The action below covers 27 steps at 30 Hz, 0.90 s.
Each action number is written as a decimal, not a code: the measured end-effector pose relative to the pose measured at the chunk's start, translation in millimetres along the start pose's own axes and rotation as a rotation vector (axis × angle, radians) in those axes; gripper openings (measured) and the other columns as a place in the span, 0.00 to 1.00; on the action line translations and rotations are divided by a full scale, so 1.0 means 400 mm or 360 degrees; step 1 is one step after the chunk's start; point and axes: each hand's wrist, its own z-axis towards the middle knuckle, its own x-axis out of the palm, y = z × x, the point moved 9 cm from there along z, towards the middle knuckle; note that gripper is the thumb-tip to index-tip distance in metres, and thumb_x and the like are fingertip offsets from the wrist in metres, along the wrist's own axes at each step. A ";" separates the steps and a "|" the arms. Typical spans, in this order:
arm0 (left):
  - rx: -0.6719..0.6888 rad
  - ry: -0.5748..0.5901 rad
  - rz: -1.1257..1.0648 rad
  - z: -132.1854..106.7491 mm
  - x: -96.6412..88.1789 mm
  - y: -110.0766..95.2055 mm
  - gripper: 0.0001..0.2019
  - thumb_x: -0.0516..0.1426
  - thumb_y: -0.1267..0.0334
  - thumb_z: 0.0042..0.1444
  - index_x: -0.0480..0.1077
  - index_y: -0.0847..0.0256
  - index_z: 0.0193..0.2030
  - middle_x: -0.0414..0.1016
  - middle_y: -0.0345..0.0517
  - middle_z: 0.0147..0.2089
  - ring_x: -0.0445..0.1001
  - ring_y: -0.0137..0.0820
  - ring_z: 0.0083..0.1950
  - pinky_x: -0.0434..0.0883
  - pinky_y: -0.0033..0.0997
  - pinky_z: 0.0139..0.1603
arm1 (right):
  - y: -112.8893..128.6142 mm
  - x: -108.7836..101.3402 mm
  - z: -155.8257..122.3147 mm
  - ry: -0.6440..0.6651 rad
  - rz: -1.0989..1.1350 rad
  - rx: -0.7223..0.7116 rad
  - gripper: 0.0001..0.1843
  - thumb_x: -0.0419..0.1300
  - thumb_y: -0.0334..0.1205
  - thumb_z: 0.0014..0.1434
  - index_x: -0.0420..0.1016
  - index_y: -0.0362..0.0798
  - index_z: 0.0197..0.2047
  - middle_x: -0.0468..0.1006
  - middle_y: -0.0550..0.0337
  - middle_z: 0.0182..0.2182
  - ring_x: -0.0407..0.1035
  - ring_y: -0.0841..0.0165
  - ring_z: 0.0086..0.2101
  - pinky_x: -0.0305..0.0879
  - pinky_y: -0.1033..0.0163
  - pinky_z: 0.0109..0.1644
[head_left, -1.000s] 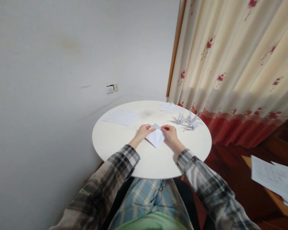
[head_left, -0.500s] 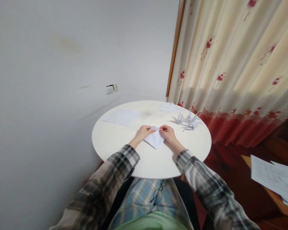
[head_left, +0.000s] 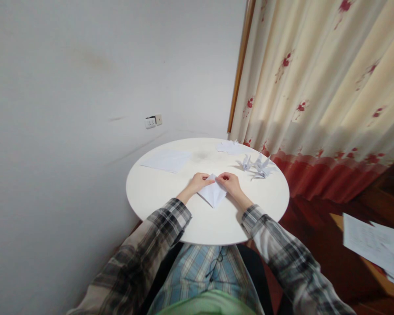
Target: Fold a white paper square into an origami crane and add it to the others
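A white sheet of paper folded into a diamond shape (head_left: 213, 195) lies near the middle of the round white table (head_left: 157, 192), one corner pointing at me. My left hand (head_left: 198, 182) grips its left side, thumb laid across the upper part. At the upper right edge, my right hand (head_left: 228, 180) pinches the paper between thumb and fingers. Both hands are closed on the same piece, close together. The fingers partly cover its far corner.
Folded paper cranes (head_left: 262, 167) stand at the table's right. Flat white sheets (head_left: 167, 160) lie at the left, and more paper (head_left: 229, 147) is at the back. A wall with a socket (head_left: 150, 122) borders the left; a curtain (head_left: 315, 87) hangs at right.
My right hand has shifted slightly left, nearer my left thumb. The folded paper's near corner has moved a little toward me.
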 end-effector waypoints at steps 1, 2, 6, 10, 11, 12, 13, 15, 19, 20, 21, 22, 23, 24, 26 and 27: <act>0.0010 0.0011 0.0015 -0.002 0.002 -0.003 0.14 0.61 0.56 0.38 0.74 0.66 0.28 0.73 0.41 0.26 0.68 0.28 0.27 0.61 0.23 0.25 | 0.001 0.001 0.000 0.0004 0.0009 0.0002 0.08 0.58 0.40 0.42 0.74 0.44 0.23 0.74 0.59 0.21 0.64 0.71 0.23 0.58 0.67 0.28; 0.0017 0.0020 0.0038 -0.003 0.003 -0.006 0.14 0.61 0.56 0.38 0.73 0.66 0.27 0.73 0.41 0.25 0.68 0.28 0.26 0.60 0.23 0.24 | 0.004 0.002 -0.001 0.0008 0.0019 -0.0005 0.08 0.58 0.39 0.42 0.74 0.44 0.23 0.75 0.59 0.22 0.64 0.71 0.23 0.58 0.67 0.28; 0.0032 0.0032 0.0127 -0.010 0.005 -0.019 0.13 0.61 0.55 0.37 0.72 0.65 0.23 0.69 0.38 0.21 0.63 0.25 0.23 0.56 0.21 0.21 | 0.020 0.003 -0.003 0.0032 0.0036 -0.0051 0.06 0.58 0.37 0.41 0.74 0.45 0.23 0.76 0.59 0.23 0.65 0.71 0.24 0.60 0.67 0.31; 0.0061 0.0060 0.0143 -0.013 0.010 -0.031 0.15 0.60 0.53 0.37 0.70 0.65 0.21 0.65 0.37 0.19 0.60 0.23 0.21 0.53 0.21 0.19 | 0.022 0.000 -0.005 0.0011 0.0022 -0.0042 0.07 0.59 0.40 0.41 0.73 0.45 0.22 0.75 0.60 0.21 0.65 0.71 0.24 0.59 0.67 0.29; 0.0068 0.0063 0.0147 -0.013 0.011 -0.031 0.15 0.60 0.52 0.37 0.70 0.65 0.20 0.65 0.37 0.19 0.60 0.23 0.21 0.53 0.21 0.19 | 0.021 0.000 -0.005 0.0007 0.0019 -0.0043 0.07 0.59 0.40 0.42 0.73 0.45 0.21 0.74 0.60 0.20 0.65 0.71 0.23 0.59 0.67 0.29; 0.0074 0.0063 0.0152 -0.012 0.012 -0.031 0.15 0.60 0.52 0.37 0.70 0.65 0.20 0.65 0.37 0.19 0.59 0.23 0.21 0.53 0.21 0.19 | 0.021 0.000 -0.005 0.0008 0.0017 -0.0048 0.08 0.59 0.41 0.42 0.73 0.45 0.21 0.74 0.60 0.20 0.65 0.71 0.23 0.59 0.67 0.29; 0.0078 0.0064 0.0157 -0.011 0.012 -0.029 0.15 0.61 0.52 0.37 0.70 0.65 0.20 0.65 0.37 0.19 0.59 0.23 0.22 0.53 0.21 0.19 | 0.022 0.001 -0.005 0.0011 0.0019 -0.0061 0.07 0.59 0.41 0.42 0.73 0.45 0.22 0.75 0.60 0.21 0.65 0.71 0.24 0.59 0.67 0.30; 0.0078 0.0071 0.0168 -0.008 0.013 -0.024 0.16 0.60 0.52 0.37 0.70 0.65 0.21 0.65 0.37 0.19 0.59 0.24 0.22 0.53 0.21 0.19 | 0.026 0.003 -0.004 0.0018 0.0037 -0.0096 0.07 0.59 0.40 0.42 0.74 0.45 0.23 0.75 0.60 0.22 0.65 0.71 0.25 0.60 0.67 0.31; 0.0102 0.0113 0.0219 -0.005 0.017 -0.019 0.15 0.60 0.52 0.38 0.70 0.66 0.21 0.62 0.36 0.18 0.58 0.23 0.21 0.52 0.22 0.20 | 0.031 0.005 -0.004 0.0033 0.0074 -0.0140 0.07 0.58 0.39 0.43 0.74 0.45 0.24 0.76 0.59 0.24 0.66 0.71 0.26 0.61 0.66 0.33; 0.0119 0.0118 0.0236 -0.005 0.017 -0.021 0.15 0.60 0.52 0.39 0.70 0.65 0.20 0.62 0.35 0.17 0.58 0.23 0.21 0.52 0.22 0.20 | 0.032 0.006 -0.004 0.0040 0.0074 -0.0141 0.07 0.58 0.40 0.44 0.74 0.45 0.24 0.76 0.59 0.23 0.65 0.71 0.26 0.61 0.66 0.33; 0.0137 0.0116 0.0251 -0.005 0.017 -0.024 0.15 0.60 0.53 0.39 0.69 0.65 0.19 0.61 0.35 0.17 0.58 0.23 0.21 0.52 0.22 0.20 | 0.032 0.006 -0.004 0.0047 0.0071 -0.0138 0.08 0.58 0.40 0.44 0.74 0.45 0.24 0.75 0.59 0.23 0.65 0.71 0.25 0.61 0.66 0.32; 0.0151 0.0109 0.0263 -0.005 0.017 -0.027 0.15 0.60 0.53 0.39 0.69 0.65 0.18 0.61 0.35 0.17 0.57 0.23 0.21 0.52 0.22 0.20 | 0.032 0.007 -0.005 0.0050 0.0067 -0.0133 0.08 0.58 0.40 0.44 0.74 0.45 0.24 0.75 0.59 0.23 0.65 0.71 0.25 0.61 0.66 0.32; 0.0158 0.0099 0.0268 -0.006 0.015 -0.030 0.15 0.60 0.53 0.39 0.69 0.65 0.18 0.61 0.35 0.16 0.57 0.23 0.21 0.52 0.22 0.20 | 0.032 0.006 -0.005 0.0049 0.0066 -0.0126 0.08 0.58 0.41 0.44 0.74 0.45 0.23 0.75 0.59 0.23 0.65 0.71 0.25 0.61 0.66 0.32; 0.0155 0.0085 0.0261 -0.005 0.013 -0.030 0.15 0.60 0.54 0.39 0.69 0.65 0.18 0.61 0.35 0.17 0.58 0.23 0.21 0.52 0.22 0.20 | 0.032 0.005 -0.005 0.0045 0.0070 -0.0118 0.08 0.58 0.41 0.44 0.74 0.45 0.24 0.75 0.59 0.23 0.65 0.71 0.25 0.61 0.66 0.32; 0.0120 0.0036 0.0210 -0.004 0.006 -0.027 0.13 0.60 0.54 0.38 0.71 0.65 0.21 0.65 0.36 0.18 0.60 0.24 0.22 0.54 0.22 0.20 | 0.030 0.004 -0.006 0.0042 0.0086 -0.0097 0.09 0.58 0.41 0.44 0.75 0.44 0.26 0.76 0.58 0.25 0.66 0.71 0.26 0.61 0.66 0.32; 0.0096 -0.0006 0.0170 -0.002 -0.001 -0.023 0.13 0.60 0.55 0.38 0.72 0.65 0.23 0.67 0.37 0.20 0.62 0.25 0.23 0.55 0.22 0.21 | 0.028 0.005 -0.006 0.0046 0.0094 -0.0086 0.10 0.59 0.42 0.43 0.75 0.44 0.28 0.76 0.58 0.26 0.66 0.71 0.26 0.61 0.67 0.32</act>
